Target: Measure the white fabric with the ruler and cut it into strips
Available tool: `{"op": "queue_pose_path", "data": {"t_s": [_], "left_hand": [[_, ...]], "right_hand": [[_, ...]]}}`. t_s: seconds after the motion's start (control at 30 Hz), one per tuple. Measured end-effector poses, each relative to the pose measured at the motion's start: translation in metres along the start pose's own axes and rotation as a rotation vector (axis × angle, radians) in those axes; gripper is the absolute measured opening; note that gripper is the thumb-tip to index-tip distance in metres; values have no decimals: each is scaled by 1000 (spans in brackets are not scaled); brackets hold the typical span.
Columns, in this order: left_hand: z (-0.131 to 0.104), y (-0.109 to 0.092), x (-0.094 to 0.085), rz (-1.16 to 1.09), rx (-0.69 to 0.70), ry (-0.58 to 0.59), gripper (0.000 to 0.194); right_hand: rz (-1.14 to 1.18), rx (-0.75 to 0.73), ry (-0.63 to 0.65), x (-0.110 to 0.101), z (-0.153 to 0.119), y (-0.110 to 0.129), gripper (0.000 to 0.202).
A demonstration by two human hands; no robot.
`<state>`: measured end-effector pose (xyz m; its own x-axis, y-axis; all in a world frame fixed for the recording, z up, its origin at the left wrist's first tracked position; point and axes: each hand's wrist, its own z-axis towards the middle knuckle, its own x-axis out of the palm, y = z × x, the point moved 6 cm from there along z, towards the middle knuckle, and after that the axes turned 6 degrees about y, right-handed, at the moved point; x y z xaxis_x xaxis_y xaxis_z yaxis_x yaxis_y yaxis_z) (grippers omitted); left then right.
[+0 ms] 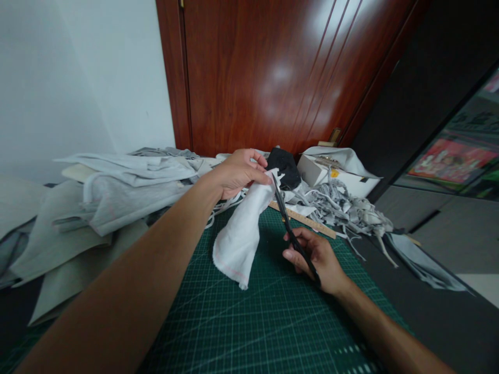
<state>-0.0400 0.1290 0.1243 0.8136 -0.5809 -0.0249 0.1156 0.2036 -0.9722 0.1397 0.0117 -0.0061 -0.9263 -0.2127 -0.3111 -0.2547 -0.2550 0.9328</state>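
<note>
My left hand (245,174) pinches the top of a white piece of fabric (239,234) between thumb and fingers. The fabric hangs down over the green cutting mat (218,327), and a faint pinkish line runs near its lower edge. In my right hand (312,257) is a pair of black-handled scissors (287,223), fingers wrapped round the handles. Its blades point up and away from me, with their tips at the fabric's top edge, close to my left thumb. Whether the blades are parted there is hard to make out.
Piled white and grey fabric (128,192) lies on the left. Behind the mat are a black bundle (283,166), a wooden ruler (312,223), a white box (335,174) and tangled grey strips (343,205). A brown door (265,78) stands beyond.
</note>
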Motion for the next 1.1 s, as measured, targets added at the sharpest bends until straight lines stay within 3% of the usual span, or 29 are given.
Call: {"op": "queue_pose_path", "data": {"t_s": [0.57,0.73,1.1], "left_hand": [[-3,-7,-1,-41,0,-13,32],[-3,-7,-2,-75,-19,94,8],[-7,0,-10,-53,-129,214,16]], "right_hand": [[-28,6,-26,-1,0,-6,48],[-17,0,-19,-1,1,-7,47],[-41,-4,-29,-1,-1,-5,48]]}}
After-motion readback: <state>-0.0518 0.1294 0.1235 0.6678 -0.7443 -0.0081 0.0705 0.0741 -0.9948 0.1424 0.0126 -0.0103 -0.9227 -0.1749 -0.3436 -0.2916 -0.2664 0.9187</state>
